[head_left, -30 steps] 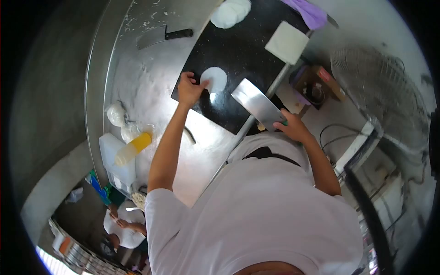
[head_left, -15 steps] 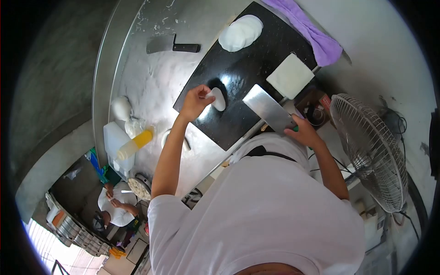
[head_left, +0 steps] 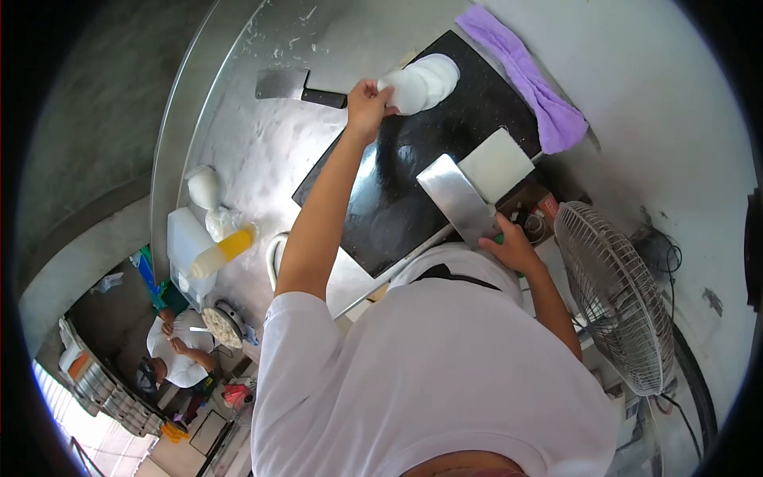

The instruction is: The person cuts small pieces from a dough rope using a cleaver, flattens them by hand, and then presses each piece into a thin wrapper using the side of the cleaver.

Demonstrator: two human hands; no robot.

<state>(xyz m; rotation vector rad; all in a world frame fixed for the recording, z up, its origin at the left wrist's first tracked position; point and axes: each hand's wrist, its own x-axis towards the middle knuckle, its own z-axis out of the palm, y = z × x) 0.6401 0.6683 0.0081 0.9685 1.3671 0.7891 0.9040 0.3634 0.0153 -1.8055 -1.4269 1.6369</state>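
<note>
My left hand point(head_left: 369, 110) pinches the edge of a thin round white dough wrapper point(head_left: 404, 93), laid at the near end of an overlapping row of dough wrappers point(head_left: 441, 75) on the black board point(head_left: 397, 187). In my right hand point(head_left: 511, 246) is a broad-bladed cleaver point(head_left: 457, 195), gripped by its green handle. Its blade sits over the board's right side, beside a square white pad point(head_left: 497, 165). Between the two hands the board looks shiny.
Another cleaver point(head_left: 282, 83) with a black handle lies on the steel counter. A yellow-filled bottle point(head_left: 222, 253) and a plastic container point(head_left: 181, 238) are at left. A purple towel point(head_left: 524, 79) lies along the board; a fan point(head_left: 616, 294) stands right. Another person point(head_left: 181, 350) works at lower left.
My left hand has moved from the middle of the board up to the row, bringing the dough wrapper with it. My right hand still holds the cleaver in nearly the same place.
</note>
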